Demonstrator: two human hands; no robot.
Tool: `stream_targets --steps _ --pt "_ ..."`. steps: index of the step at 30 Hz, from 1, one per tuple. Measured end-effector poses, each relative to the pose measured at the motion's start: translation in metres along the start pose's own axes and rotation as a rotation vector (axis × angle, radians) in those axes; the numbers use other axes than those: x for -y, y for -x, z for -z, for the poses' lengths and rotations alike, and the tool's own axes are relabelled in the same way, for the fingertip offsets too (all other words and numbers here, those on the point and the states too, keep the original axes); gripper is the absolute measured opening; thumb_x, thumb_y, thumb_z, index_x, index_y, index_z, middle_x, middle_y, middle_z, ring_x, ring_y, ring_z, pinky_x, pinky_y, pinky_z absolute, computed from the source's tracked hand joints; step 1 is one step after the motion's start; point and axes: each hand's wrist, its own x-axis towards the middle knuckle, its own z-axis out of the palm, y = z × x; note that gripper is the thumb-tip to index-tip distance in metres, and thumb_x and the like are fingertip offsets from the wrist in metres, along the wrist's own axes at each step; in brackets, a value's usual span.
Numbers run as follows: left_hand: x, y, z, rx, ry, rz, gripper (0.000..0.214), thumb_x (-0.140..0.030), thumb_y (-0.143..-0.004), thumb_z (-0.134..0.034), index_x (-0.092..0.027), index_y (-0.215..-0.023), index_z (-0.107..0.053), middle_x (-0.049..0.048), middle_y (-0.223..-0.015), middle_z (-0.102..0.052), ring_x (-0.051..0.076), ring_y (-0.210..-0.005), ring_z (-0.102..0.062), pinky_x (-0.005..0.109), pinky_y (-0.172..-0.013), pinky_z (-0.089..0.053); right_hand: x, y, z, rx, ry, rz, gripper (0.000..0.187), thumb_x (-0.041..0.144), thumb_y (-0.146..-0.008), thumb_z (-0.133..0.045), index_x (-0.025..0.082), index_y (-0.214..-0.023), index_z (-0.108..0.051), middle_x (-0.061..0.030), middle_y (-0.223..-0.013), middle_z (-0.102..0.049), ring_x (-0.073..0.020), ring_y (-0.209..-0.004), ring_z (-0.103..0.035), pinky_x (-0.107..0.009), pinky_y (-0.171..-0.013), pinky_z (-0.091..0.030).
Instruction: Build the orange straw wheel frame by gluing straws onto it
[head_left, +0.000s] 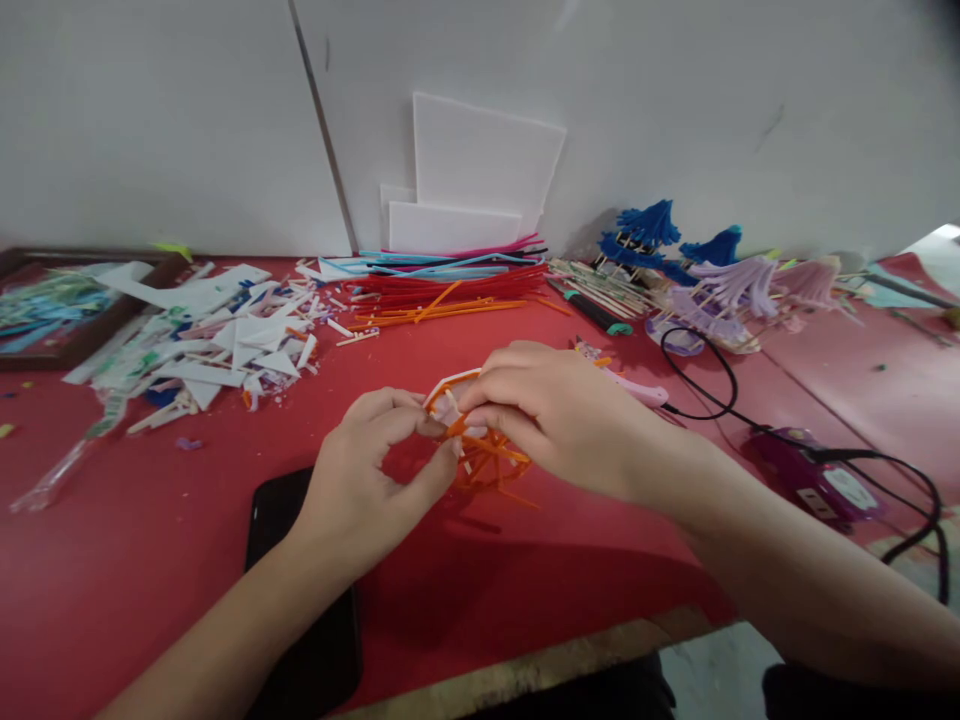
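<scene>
Two bare hands meet over the red counter [150, 560], near its front edge. Nearest, a black phone [300, 610] lies flat, partly under the left forearm. The left hand [367, 475] pinches the orange-and-white piece [484, 458] between thumb and forefinger. The right hand [559, 415] curls its fingers [495, 412] over the piece's top and grips it from the other side. The piece is a small cluster of orange strips with a white rim, held just above the counter between the two hands.

Behind the right hand lies a pink tool [637, 388]. Further right sits a purple device [817, 482] with a looping black cable [712, 365]. Further back on the left is a pile of white scraps [225, 345], with a wooden tray [45, 305] beyond it. At centre are bundles of orange strips [439, 312] and red strips [457, 287]. Blue tassels [645, 225] and lilac tassels [739, 283] stand to the right. White boards [484, 165] lean on the wall.
</scene>
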Motion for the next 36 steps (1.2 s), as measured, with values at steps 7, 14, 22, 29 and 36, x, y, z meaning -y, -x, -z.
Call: stream_targets --steps 7,14,22,29,36 --pt "0.001 -0.002 -0.001 0.030 -0.041 -0.066 0.011 -0.027 -0.079 -0.060 -0.024 -0.090 -0.060 0.0023 -0.092 -0.068 0.021 -0.094 -0.060 0.039 -0.085 -0.049 -0.006 0.002 -0.004 0.036 -0.002 0.074 0.026 0.004 -0.086 -0.045 0.016 -0.087 -0.067 -0.0057 -0.088 -0.064 -0.0169 -0.085 -0.053 -0.033 -0.080 -0.038" --pt "0.002 -0.001 -0.006 0.049 -0.082 -0.148 0.001 -0.023 -0.078 -0.060 -0.022 -0.079 -0.059 0.0017 -0.083 -0.068 0.021 -0.091 -0.060 0.040 -0.085 -0.048 -0.006 -0.001 -0.006 0.045 -0.027 0.064 0.027 0.002 -0.085 -0.044 0.017 -0.087 -0.067 -0.0046 -0.086 -0.063 -0.0164 -0.085 -0.051 -0.032 -0.082 -0.037" --pt "0.003 0.002 -0.008 -0.024 -0.062 -0.048 0.005 -0.026 -0.081 -0.058 -0.022 -0.078 -0.057 0.0019 -0.085 -0.065 0.018 -0.084 -0.062 0.033 -0.076 -0.051 -0.003 0.008 -0.011 -0.154 0.127 0.004 0.022 0.006 -0.086 -0.046 0.017 -0.092 -0.064 -0.0076 -0.100 -0.058 -0.0188 -0.089 -0.050 -0.034 -0.080 -0.041" --pt "0.004 0.002 -0.011 -0.085 -0.026 -0.008 0.005 -0.023 -0.080 -0.059 -0.023 -0.075 -0.056 0.0030 -0.080 -0.064 0.019 -0.082 -0.061 0.035 -0.073 -0.052 0.033 0.026 -0.010 -0.215 0.370 0.078 0.026 0.001 -0.082 -0.044 0.012 -0.072 -0.066 -0.0095 -0.070 -0.056 -0.0190 -0.067 -0.045 -0.035 -0.063 -0.042" --pt "0.005 0.004 -0.012 -0.085 -0.037 -0.008 0.006 -0.026 -0.080 -0.059 -0.022 -0.076 -0.057 0.0027 -0.080 -0.065 0.018 -0.080 -0.062 0.034 -0.072 -0.052 0.047 0.040 -0.042 -0.193 0.345 0.042 0.024 0.001 -0.080 -0.047 0.010 -0.088 -0.068 -0.0096 -0.076 -0.063 -0.0206 -0.071 -0.053 -0.034 -0.066 -0.048"
